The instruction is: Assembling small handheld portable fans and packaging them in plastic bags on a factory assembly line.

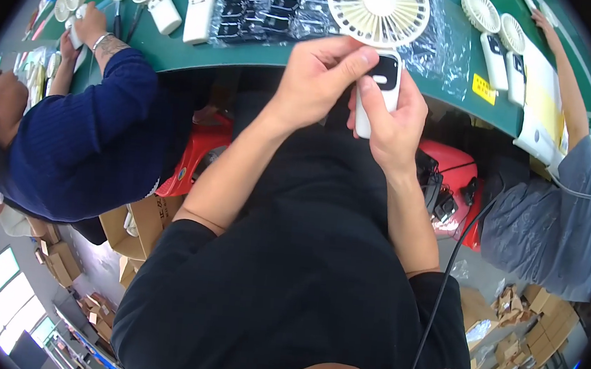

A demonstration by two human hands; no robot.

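Note:
A white handheld fan with a round slotted grille is held at the table's near edge. Its white handle has a dark glossy panel near the top. My right hand wraps around the handle, thumb lying along its front. Thumb and bent fingers of my left hand close on the top of the handle, just below the fan's round head. Those fingers partly hide the joint between head and handle. Beyond them lie several black parts in clear plastic bags on the green table.
More white fans lie at the left, others at the right beside a yellow label. Co-workers sit on both sides, one in a blue sweater. Red stools, a black cable and cardboard boxes are around me.

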